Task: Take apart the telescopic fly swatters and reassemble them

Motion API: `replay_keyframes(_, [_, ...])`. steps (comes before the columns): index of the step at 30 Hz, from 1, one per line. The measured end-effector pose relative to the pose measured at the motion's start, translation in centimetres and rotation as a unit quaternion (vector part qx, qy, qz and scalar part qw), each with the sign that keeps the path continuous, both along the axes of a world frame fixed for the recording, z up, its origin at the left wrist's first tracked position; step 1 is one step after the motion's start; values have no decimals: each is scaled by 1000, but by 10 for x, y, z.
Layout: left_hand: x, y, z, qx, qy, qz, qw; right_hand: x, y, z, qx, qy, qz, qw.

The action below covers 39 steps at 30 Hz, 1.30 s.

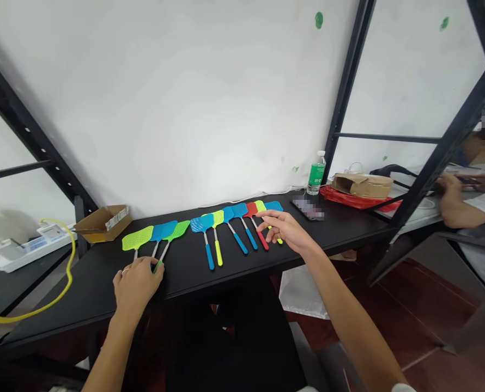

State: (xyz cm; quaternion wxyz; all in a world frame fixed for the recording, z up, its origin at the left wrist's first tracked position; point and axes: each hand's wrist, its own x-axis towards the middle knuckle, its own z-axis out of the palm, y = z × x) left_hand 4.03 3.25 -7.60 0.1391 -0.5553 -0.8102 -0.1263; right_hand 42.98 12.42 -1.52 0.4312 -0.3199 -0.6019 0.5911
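Several fly swatters lie fanned out along the black table (189,280). My left hand (138,277) is closed over the handles of the left group: a yellow-green swatter (137,238), a blue swatter (163,231) and a green swatter (177,231). A green handle shows at its thumb and index finger. My right hand (285,231) is open, fingers apart, over the right-hand swatters, partly hiding a red swatter (261,237) and a blue swatter head (273,206). Between my hands lie a blue swatter (208,253), a yellow swatter (218,247) and two more blue ones.
A cardboard box (103,223) and a white power strip (36,247) with a yellow cable (70,261) are at the left. To the right are a phone (308,208), a water bottle (316,174) and a brown package (363,185). Black rack posts flank the table; another person (475,201) sits at far right.
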Motion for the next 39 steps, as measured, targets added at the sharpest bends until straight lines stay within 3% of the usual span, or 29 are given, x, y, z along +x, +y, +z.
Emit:
replay_keyframes(7, [7,-3,10,25,8,18,999,0,1,-2,-1,-3,1,1000])
replay_keyframes(11, [15,-7,25,25,9,6,1000,-1,0,-1,-3,-2,4,1000])
replay_keyframes(18, [45,-15,55,27,-116,-41,992,-2,-1,-1,-5,1,4,1000])
replay_keyframes(21, [58,-19,59,64,-204,-120,969,-7,-1,-3,-4,0,10,1000])
replay_keyframes(26, [92,-31,61,55,-359,-281,888,-28,-10,-9,16,17,69,997])
replay_keyframes(31, [124,-44,66,35,-350,-343,871,-54,-24,-19,31,97,107,989])
replay_keyframes(35, [133,-47,66,23,-303,-352,885,-67,-30,-26,54,150,80,984])
replay_keyframes(39, [134,-46,63,28,-214,-350,912,-70,-34,-25,100,129,31,986])
